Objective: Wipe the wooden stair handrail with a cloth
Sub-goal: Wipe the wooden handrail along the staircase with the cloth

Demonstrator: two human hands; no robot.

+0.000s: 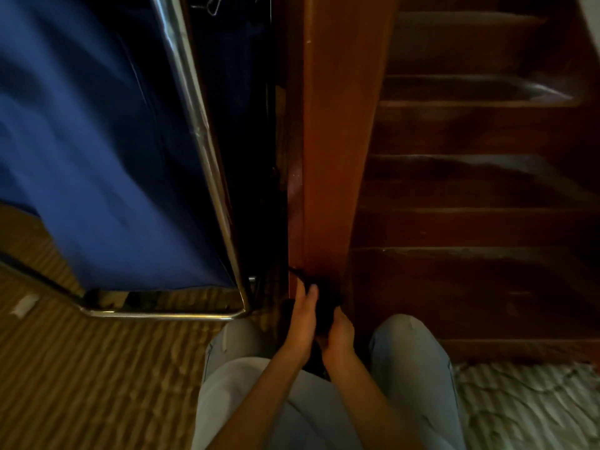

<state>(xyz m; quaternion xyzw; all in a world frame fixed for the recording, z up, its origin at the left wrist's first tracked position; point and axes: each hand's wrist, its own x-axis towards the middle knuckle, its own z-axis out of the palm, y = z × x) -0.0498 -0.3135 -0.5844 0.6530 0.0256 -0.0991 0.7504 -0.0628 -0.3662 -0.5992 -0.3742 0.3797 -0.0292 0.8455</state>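
The wooden stair handrail point(337, 131) is a broad reddish-brown board running from the top of the view down to its low end near my hands. A dark cloth point(324, 306) is bunched at that low end. My left hand point(303, 319) holds the cloth from the left, fingers pointing up along the wood. On the right side my right hand point(337, 336) grips the same cloth. The cloth is black and hard to make out in the dim light.
A blue fabric cart point(107, 157) with a shiny metal frame point(201, 125) stands close to the left of the rail. Dark wooden stairs point(480, 190) rise on the right. My knees in light jeans point(409, 352) straddle the rail's foot. Patterned carpet point(81, 368) covers the floor.
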